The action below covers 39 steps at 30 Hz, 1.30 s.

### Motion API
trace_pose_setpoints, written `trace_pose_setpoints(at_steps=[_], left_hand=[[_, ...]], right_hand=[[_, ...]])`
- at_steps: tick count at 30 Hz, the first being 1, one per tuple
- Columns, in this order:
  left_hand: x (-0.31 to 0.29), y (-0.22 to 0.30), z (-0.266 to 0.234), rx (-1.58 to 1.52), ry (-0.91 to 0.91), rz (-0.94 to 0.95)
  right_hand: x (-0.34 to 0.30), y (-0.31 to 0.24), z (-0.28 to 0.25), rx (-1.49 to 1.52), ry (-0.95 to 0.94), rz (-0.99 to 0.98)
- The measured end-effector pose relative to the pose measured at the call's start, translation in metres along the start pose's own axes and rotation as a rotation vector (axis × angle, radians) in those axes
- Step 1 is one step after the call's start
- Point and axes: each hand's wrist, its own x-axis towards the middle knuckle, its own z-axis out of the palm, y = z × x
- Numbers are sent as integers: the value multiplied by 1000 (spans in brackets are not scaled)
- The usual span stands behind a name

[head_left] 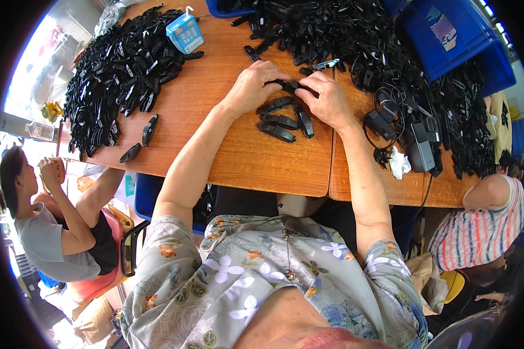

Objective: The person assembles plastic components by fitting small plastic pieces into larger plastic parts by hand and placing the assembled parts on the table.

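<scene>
Over the middle of the wooden table, my left hand (255, 87) and my right hand (325, 100) grip a small black plastic piece (290, 86) between them, one at each end. The fingers of both hands are closed and cover much of it, so its exact shape is hidden. Just below the hands lie several curved black plastic parts (280, 121), some overlapping and one upright beside my right hand (303, 121). Another black part (251, 53) rests beyond my left hand. A shiny, pale blue narrow object (326, 64) lies just beyond my right hand.
Heaps of black parts cover the left (119, 75) and back (308, 29). A blue drink carton (185, 34) stands by the left heap. At right are a black cabled device (420, 145), crumpled white tissue (399, 163) and a blue crate (448, 41). People sit at both sides.
</scene>
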Motion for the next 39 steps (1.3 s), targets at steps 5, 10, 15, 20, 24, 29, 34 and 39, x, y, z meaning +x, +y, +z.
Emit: trace_pose_setpoints(at_steps=[5, 10, 15, 20, 24, 29, 34, 39], left_hand=[[-2, 5, 2, -177, 44, -114], [0, 11, 0, -247, 10, -222], [2, 9, 0, -202, 18, -159], [3, 15, -4, -285, -51, -281], [3, 9, -25, -444, -5, -433], [0, -46, -18, 126, 294, -230], [0, -38, -13, 310, 187, -208], [1, -10, -15, 282, 170, -201]], right_hand=[[2, 2, -5, -42, -34, -68], [2, 4, -9, -84, -39, -132], [17, 5, 2, -69, -93, -239], [12, 14, 7, 120, -116, -33], [13, 16, 13, -108, 274, -116], [18, 12, 17, -410, 107, -46], [12, 5, 13, -326, 7, -118], [15, -7, 9, 80, 118, 97]])
